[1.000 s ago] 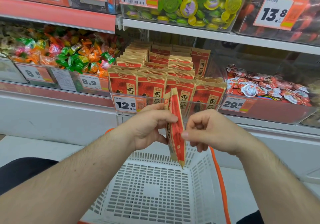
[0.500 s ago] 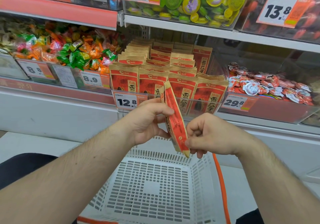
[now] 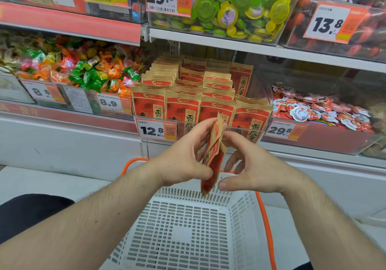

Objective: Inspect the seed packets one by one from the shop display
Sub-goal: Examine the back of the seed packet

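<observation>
Holding: I have the seed packet (image 3: 214,154) edge-on above the white basket (image 3: 183,234), in front of the display tray (image 3: 208,126); my left hand (image 3: 183,161) pinches it, thumb low on the near face and fingers up behind the top.
Right hand: my right hand (image 3: 248,165) hangs just beside the packet, fingers spread and loosely curved, thumb tip close to the lower corner; I cannot tell whether it touches.
Step in hand: I judge this is the turn-over of one packet, so I would take the free edge with the right fingers and swing a flat face toward the camera before reading it.
Doing it well: I would keep the pinch light, as the pouch bends near its middle, and hold it clear of the tray.
Display tray: rows of matching red and tan packets stand upright behind a 12.8 price tag (image 3: 155,130).
Basket: nothing shows on the slotted floor in view; an orange handle (image 3: 266,228) runs along its right side.
Neighbouring bins: wrapped candies (image 3: 83,71) to the left, small red and white sealed cups (image 3: 313,109) to the right, green and yellow cups (image 3: 240,8) on the shelf above.
</observation>
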